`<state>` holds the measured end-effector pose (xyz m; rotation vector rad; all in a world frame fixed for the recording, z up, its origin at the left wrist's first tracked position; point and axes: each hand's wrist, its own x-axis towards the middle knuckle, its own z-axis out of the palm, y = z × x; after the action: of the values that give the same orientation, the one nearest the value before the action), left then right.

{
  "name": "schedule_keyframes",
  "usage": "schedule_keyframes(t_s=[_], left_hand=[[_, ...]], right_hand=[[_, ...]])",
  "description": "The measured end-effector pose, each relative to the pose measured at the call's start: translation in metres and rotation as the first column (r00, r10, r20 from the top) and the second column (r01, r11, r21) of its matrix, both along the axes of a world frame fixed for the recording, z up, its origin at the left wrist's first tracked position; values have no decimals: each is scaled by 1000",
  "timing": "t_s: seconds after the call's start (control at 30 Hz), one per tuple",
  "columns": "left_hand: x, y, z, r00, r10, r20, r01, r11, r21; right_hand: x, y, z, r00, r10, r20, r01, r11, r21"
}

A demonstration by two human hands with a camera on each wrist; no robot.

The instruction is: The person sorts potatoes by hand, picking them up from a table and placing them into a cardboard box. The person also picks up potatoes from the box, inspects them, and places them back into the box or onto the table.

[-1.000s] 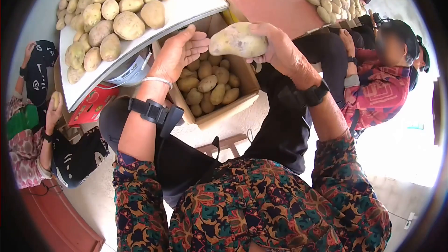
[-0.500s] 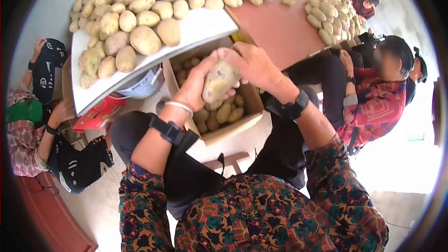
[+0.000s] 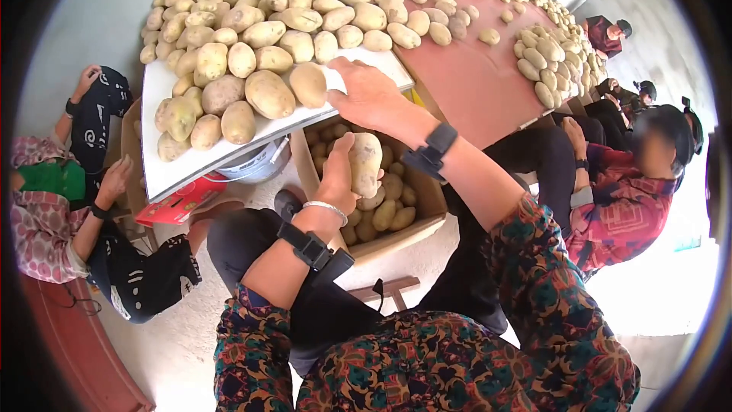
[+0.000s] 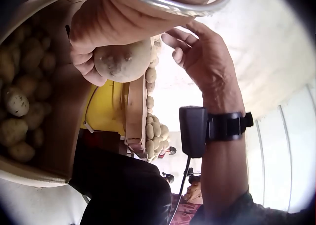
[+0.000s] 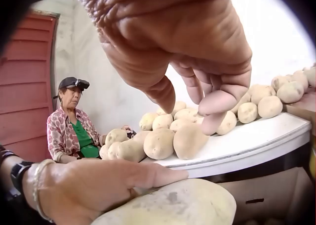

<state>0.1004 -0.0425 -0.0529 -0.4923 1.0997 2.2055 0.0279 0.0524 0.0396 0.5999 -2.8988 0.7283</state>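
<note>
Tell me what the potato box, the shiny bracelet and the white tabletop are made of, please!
The potato box looks like matte cardboard: thin, flat brown walls, one with a slot cut in it. The bracelet looks like polished, silvery metal, because it gleams brightly. The white tabletop seems smooth, perhaps laminated board or plastic; no wood grain shows, so I can't say which.

You worked in bright light; glare whitened the floor (image 3: 648,297) at the head view's right, shadow dimmed the box (image 3: 418,230), and wide-angle distortion bent the edges.
</note>
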Motion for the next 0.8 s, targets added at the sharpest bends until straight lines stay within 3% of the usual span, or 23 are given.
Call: schedule_keyframes(t_s=[0.2,0.3,0.37,0.4,0.47,0.53,0.6,0.63,0.8], left_hand=[[-9,-6,3,992,115,44,-114,993,-8],[-11,-9,3,971,228,68,-225,973,-53],[-14,-12,-2,968,246,51,-244,969,-40],[-15,-13,-2,965,262,31,-261,965,-22],[-15,-16,-3,966,259,-10,-259,966,-23],[-15,-18,-2,962,273,11,-272,960,-66],[-18,-22,-13,962,234,-144,-248,965,-86],[-21,-24,-17,960,263,-98,-272,959,-82],[-33,-25,-23,945,324,-56,-328,935,-131]], right_hand=[[-41,-40,-7,995,-89,47,81,983,165],[-63,-49,-16,968,-169,187,138,977,164],[-68,-47,-18,958,-147,245,158,987,-25],[-69,-43,-15,956,-157,249,168,985,-26],[-69,-30,-14,881,-95,464,163,981,-108],[-66,-20,-19,864,-138,485,202,976,-81],[-57,-3,-15,856,-164,490,200,979,-21],[-47,9,-13,872,-123,474,202,972,-119],[-28,55,-33,834,-261,485,386,906,-175]])
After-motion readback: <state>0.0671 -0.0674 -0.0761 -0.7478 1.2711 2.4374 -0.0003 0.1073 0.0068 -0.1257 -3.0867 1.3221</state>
